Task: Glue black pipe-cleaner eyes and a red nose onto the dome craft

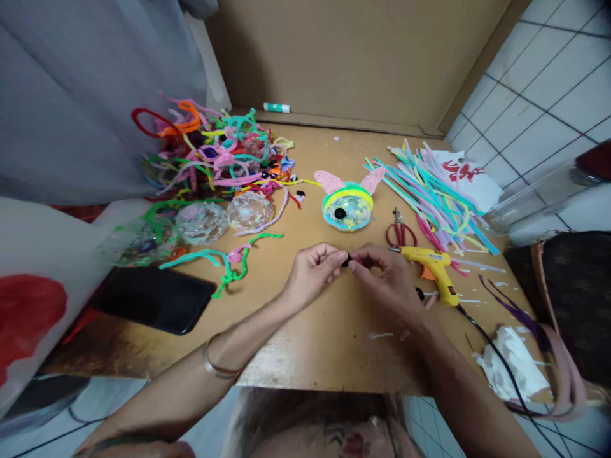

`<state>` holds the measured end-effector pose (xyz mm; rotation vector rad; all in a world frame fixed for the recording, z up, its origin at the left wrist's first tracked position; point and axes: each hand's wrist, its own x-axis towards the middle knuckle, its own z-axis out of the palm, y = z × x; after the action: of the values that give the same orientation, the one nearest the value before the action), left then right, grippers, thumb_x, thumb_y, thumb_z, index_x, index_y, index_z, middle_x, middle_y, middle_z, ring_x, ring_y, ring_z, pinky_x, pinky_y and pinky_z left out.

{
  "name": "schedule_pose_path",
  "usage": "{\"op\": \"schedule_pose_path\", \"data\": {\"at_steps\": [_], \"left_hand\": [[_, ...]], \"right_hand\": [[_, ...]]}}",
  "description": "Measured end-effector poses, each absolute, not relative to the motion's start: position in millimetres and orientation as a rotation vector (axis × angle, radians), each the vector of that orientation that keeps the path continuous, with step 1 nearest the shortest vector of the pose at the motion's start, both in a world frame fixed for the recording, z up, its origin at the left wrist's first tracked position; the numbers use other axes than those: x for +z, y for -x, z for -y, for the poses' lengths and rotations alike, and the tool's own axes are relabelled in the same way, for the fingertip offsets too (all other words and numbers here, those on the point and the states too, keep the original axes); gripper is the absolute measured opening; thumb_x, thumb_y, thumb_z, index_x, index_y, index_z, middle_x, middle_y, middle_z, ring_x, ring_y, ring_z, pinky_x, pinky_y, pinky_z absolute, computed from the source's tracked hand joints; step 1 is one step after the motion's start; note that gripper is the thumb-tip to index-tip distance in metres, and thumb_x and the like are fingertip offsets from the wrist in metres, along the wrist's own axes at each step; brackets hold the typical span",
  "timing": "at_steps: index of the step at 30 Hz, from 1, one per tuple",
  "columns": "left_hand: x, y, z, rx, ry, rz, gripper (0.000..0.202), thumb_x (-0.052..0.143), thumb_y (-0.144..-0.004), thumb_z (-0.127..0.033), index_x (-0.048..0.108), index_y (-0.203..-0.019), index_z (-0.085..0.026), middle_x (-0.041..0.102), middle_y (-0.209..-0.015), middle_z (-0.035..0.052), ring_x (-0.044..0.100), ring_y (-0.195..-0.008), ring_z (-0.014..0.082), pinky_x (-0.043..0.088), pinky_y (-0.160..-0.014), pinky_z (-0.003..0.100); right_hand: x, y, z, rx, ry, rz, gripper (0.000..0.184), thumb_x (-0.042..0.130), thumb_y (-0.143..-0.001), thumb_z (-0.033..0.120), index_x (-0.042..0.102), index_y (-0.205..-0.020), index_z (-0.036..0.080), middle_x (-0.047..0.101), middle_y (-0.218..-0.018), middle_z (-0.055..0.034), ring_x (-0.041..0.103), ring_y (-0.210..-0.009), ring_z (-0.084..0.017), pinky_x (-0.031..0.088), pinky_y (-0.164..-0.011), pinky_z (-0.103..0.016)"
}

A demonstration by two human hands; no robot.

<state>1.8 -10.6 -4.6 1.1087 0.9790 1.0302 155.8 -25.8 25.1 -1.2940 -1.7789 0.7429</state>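
Just above the middle of the table's front part, my left hand [314,268] pinches a small black disc [347,260] between thumb and finger. My right hand [387,275] meets it from the other side, its thumb and fingertips closed on the same disc. Beyond the hands sits a clear rounded shell [356,215] banded with yellow and turquoise pipe cleaners. Two pink ears [329,182] rise from its top, and one black disc [340,214] is on its front. Right of my right hand lies a yellow glue gun [436,270] with an orange trigger.
Tangled pipe cleaners [224,149] heap at back left, beside clear domes [200,222]. A black phone [155,299] lies front left. Straight pipe cleaners [424,184] and red-handled pliers [401,234] lie right. The glue gun's cord [496,346] crosses the right edge near crumpled tissue [513,366].
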Motion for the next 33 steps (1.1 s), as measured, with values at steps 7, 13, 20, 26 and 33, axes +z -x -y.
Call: {"op": "schedule_pose_path", "data": {"at_steps": [7, 13, 20, 26, 33], "left_hand": [[-4, -1, 10, 0.996, -1.092, -0.937, 0.044, 0.061, -0.078, -0.054, 0.058, -0.063, -0.013, 0.053, -0.051, -0.0016, 0.042, -0.041, 0.0045, 0.032, -0.041, 0.017], [1, 0, 10, 0.949, -1.075, -0.839, 0.035, 0.07, -0.071, -0.046, 0.063, -0.078, -0.012, 0.063, -0.064, 0.001, 0.051, -0.049, 0.0063, 0.041, -0.047, 0.019], [6, -2, 11, 0.939, -1.073, -0.931, 0.03, 0.07, -0.071, -0.041, 0.063, -0.077, -0.012, 0.062, -0.062, 0.0001, 0.05, -0.048, 0.0059, 0.04, -0.046, 0.019], [5, -1, 11, 0.935, -1.1, -0.914, 0.028, 0.068, -0.073, -0.039, 0.062, -0.075, -0.012, 0.06, -0.061, -0.0006, 0.05, -0.048, 0.0055, 0.04, -0.047, 0.018], [0, -4, 11, 0.977, -1.07, -0.9, 0.028, 0.069, -0.073, -0.038, 0.058, -0.083, -0.013, 0.061, -0.063, -0.0012, 0.052, -0.049, 0.0065, 0.043, -0.047, 0.019]], "right_hand": [[20, -155, 23, 0.967, 1.389, 1.535, 0.015, 0.062, -0.072, 0.029, 0.063, -0.066, 0.015, 0.056, -0.057, 0.0011, 0.048, -0.053, -0.01, 0.037, -0.049, -0.021], [20, -158, 21, 1.09, 1.419, 1.395, 0.018, 0.064, -0.067, 0.032, 0.061, -0.063, 0.015, 0.053, -0.055, 0.0023, 0.042, -0.049, -0.008, 0.031, -0.046, -0.02], [25, -159, 21, 1.112, 1.408, 1.458, 0.018, 0.063, -0.069, 0.033, 0.061, -0.065, 0.015, 0.053, -0.058, 0.0023, 0.043, -0.052, -0.008, 0.032, -0.048, -0.021], [25, -161, 21, 1.095, 1.388, 1.426, 0.021, 0.062, -0.074, 0.036, 0.065, -0.076, 0.015, 0.056, -0.06, 0.0021, 0.047, -0.054, -0.009, 0.036, -0.051, -0.022], [19, -162, 19, 1.167, 1.391, 1.355, 0.024, 0.067, -0.073, 0.039, 0.065, -0.071, 0.015, 0.058, -0.056, 0.0015, 0.05, -0.05, -0.01, 0.039, -0.049, -0.023]]}}
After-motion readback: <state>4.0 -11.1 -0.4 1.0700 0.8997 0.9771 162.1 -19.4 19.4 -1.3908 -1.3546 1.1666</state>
